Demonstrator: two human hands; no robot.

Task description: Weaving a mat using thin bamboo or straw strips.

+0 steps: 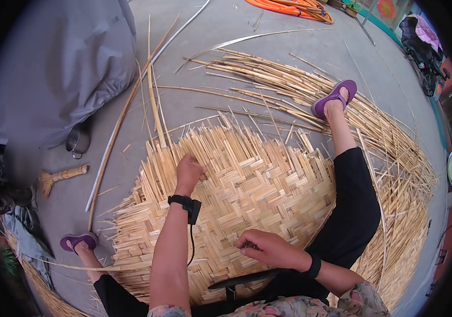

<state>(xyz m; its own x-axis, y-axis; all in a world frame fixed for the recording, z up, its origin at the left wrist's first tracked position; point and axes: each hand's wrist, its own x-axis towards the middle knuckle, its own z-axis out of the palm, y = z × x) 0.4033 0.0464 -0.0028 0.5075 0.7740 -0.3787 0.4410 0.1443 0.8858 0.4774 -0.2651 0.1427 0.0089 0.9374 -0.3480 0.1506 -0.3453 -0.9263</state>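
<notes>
A herringbone-woven mat (pixel 257 185) of pale split-reed strips lies before me between my legs, its far and left edges ending in loose, unwoven strip ends. My left hand (pixel 189 173) is at the mat's upper left part, its fingers curled closed against the strips; what they hold, if anything, is hidden. Just beyond it, a few long reed strips (pixel 158 119) stick out from the weave. Nearer to me, my right hand (pixel 263 248) is over the lower middle of the mat, fingers loosely curled in, with nothing visible in them.
A large heap of loose reeds (pixel 278 79) curves from the far middle down the right side, under my right foot. Long poles (pixel 115 137), a small straw brush (pixel 62 177) and a metal mug (pixel 79 140) lie left, beside a grey cover (pixel 72 68). An orange hose coil (pixel 294 9) is far off.
</notes>
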